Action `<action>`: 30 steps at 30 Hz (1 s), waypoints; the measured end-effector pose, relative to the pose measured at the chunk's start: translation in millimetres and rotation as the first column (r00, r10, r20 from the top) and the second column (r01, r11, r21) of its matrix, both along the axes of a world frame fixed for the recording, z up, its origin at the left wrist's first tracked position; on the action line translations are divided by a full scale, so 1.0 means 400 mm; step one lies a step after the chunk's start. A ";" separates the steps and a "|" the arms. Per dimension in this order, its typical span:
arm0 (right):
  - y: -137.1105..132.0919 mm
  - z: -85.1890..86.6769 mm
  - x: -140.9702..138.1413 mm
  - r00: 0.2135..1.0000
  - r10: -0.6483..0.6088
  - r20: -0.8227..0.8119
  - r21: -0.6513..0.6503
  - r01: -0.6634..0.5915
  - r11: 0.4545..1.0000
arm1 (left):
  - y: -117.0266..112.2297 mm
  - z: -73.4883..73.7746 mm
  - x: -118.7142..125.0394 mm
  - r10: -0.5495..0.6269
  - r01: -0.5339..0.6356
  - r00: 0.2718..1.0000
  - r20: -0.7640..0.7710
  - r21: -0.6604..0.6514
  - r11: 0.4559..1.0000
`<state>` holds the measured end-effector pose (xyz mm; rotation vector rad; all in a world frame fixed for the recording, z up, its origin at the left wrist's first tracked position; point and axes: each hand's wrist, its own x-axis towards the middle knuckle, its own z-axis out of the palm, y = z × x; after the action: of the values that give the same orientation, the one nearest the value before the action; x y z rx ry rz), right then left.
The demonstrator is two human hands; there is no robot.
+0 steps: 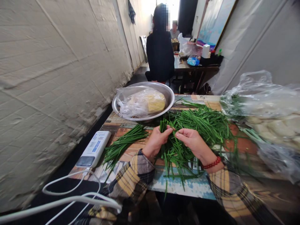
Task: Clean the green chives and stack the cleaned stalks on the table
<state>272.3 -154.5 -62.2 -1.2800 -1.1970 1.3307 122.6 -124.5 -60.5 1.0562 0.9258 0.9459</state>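
Observation:
My left hand [156, 142] is closed round a small bunch of garlic chives [163, 125], whose cut ends stick up above the thumb while the leaves hang down below. Close beside it, my right hand [191, 140] pinches a thin chive stem between thumb and forefinger. A loose, tangled pile of chives [203, 120] spreads under and beyond my right hand. To the left lies a second bunch [126, 142], its stalks lined up side by side.
A metal bowl [169, 93] holding a plastic bag [133, 101] with yellow contents stands at the far edge. A white power bank [97, 147] with cables lies left. Clear bags [269, 103] of pale food fill the right. A person in black [160, 56] is ahead, by another table.

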 end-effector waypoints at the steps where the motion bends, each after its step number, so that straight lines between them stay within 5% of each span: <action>1: -0.001 0.001 -0.001 1.000 0.015 0.003 0.001 -0.015 1.000 | 0.000 0.002 0.000 -0.008 0.008 1.000 0.010 -0.004 1.000; 21: -0.008 0.001 0.000 0.957 0.180 0.226 0.092 -0.205 0.974 | 0.001 0.011 -0.004 -0.016 0.022 0.987 0.158 -0.037 0.999; 30: -0.009 0.012 0.035 0.963 0.176 0.203 0.089 -0.197 0.976 | 0.025 0.023 -0.033 0.137 -0.130 0.948 0.287 -0.044 0.991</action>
<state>286.4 -158.2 -57.2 -1.2648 -1.5379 1.2759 109.3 -114.4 -51.2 0.8142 0.7690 1.1648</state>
